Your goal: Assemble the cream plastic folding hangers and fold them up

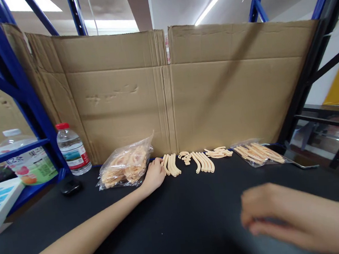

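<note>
My left hand reaches far across the black table, its fingertips touching a row of curved beige plastic pieces. A clear bag of the same beige pieces lies just left of that hand. My right hand hovers close to the camera, blurred, with its fingers curled loosely; whether it holds anything I cannot make out. More curved pieces and small loose ones lie to the right of the row.
A second clear bag with straight beige pieces lies at the right. A cardboard wall stands behind. A water bottle, a small black object and a blue shelf frame are at left.
</note>
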